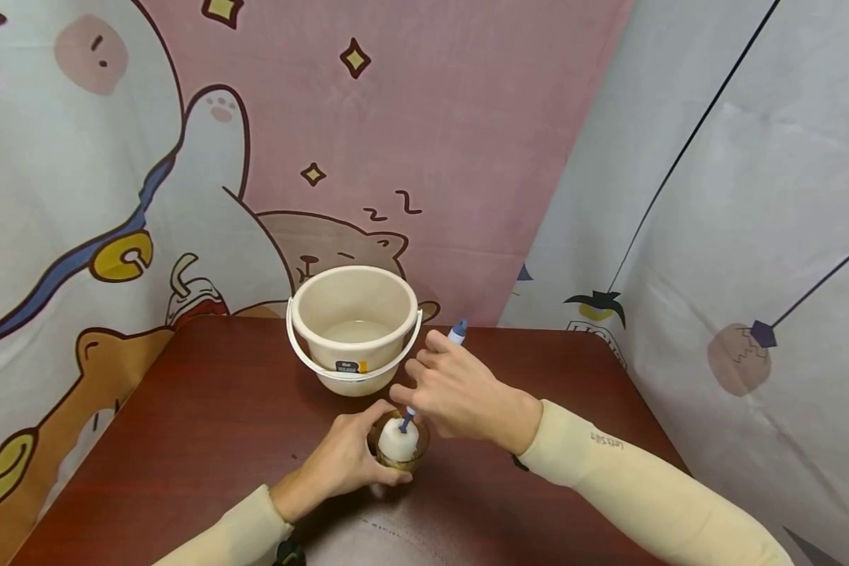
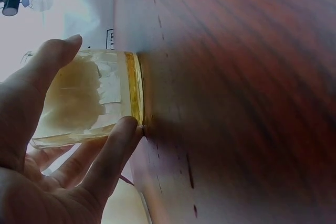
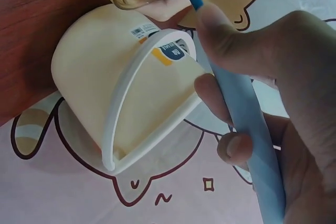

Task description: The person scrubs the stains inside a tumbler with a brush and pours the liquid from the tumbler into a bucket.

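Note:
My left hand (image 1: 339,454) grips an amber-tinted glass (image 2: 132,85) from the side, thumb and fingers around its wall. In the left wrist view the base of the glass is at the tabletop. Inside the glass sits the white, sponge-like head (image 1: 398,442) of a cup brush. My right hand (image 1: 460,389) holds the blue handle (image 3: 244,114) of this brush from above, thumb and fingers wrapped round it. The handle slants up to the right from the glass. The lower part of the white head shows only blurrily through the glass wall.
A cream bucket (image 1: 354,346) with a white carrying handle (image 1: 347,376) stands just behind the glass and seems to hold some water. The dark red-brown table (image 1: 233,377) ends at a printed cloth backdrop (image 1: 453,157) at the back and sides.

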A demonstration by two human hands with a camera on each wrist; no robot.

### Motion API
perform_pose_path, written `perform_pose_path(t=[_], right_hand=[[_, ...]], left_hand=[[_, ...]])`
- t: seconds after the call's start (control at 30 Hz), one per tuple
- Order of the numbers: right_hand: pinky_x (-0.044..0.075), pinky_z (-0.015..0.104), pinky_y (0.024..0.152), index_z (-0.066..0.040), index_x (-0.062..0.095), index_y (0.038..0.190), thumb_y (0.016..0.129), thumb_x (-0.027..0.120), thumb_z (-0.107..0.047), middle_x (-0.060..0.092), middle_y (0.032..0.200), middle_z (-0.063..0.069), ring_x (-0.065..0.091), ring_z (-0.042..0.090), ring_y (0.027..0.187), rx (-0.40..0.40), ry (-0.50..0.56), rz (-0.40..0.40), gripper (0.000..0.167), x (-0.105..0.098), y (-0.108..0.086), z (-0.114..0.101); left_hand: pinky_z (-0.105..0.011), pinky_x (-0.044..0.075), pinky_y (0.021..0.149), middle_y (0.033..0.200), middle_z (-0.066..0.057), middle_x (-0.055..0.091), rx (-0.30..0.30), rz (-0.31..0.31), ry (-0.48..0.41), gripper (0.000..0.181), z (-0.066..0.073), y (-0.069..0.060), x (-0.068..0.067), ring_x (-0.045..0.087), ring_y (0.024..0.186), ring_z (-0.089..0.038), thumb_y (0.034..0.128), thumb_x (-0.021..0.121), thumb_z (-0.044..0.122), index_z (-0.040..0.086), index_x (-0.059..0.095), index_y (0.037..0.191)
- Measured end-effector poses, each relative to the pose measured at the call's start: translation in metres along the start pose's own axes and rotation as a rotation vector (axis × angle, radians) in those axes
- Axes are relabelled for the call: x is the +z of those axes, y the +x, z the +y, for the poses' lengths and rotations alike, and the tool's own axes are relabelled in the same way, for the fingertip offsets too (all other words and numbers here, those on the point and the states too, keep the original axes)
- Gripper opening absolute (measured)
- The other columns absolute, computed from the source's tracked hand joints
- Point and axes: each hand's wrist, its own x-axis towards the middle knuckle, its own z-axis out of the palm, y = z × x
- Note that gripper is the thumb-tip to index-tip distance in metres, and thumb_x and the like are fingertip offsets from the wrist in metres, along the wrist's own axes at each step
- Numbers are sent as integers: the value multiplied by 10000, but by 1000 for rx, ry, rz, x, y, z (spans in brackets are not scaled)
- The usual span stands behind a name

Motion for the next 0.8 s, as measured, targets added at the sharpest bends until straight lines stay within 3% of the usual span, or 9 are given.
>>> perform_pose_path(t=[0.13, 0.33, 0.53, 0.8], right_hand=[[421, 411, 922, -325, 779, 992, 757, 964, -286, 690, 786, -32, 625, 218, 714, 23, -7, 24, 301, 1, -1, -4], [439, 399, 926, -286, 768, 910, 789, 915, -221, 697, 749, -22, 617, 225, 711, 19, -66, 38, 201, 0, -1, -9], [441, 363, 921, -268, 760, 881, 904, 858, -209, 706, 774, -31, 650, 203, 769, -17, -140, 27, 117, -4, 2, -11], [440, 330, 983, -285, 762, 866, 1015, 796, -224, 729, 860, -49, 659, 187, 872, -82, -237, 28, 164, -8, 7, -6]], left_hand=[[-307, 635, 877, 1041, 93, 835, -8, -5, -14, 791, 0, -1, 0, 732, 754, 80, 710, 1144, 450, 337, 688, 1347], [-276, 612, 835, 994, 145, 808, 0, 12, 9, 761, 0, 0, 0, 727, 858, 24, 698, 1146, 441, 344, 695, 1303], [-256, 592, 781, 969, 147, 782, 12, 24, 47, 746, 2, -1, 0, 694, 855, -10, 685, 1144, 439, 305, 689, 1261], [-267, 593, 784, 997, 122, 789, 27, 31, 76, 774, 1, 0, 0, 697, 861, -43, 684, 1140, 470, 294, 680, 1281]])
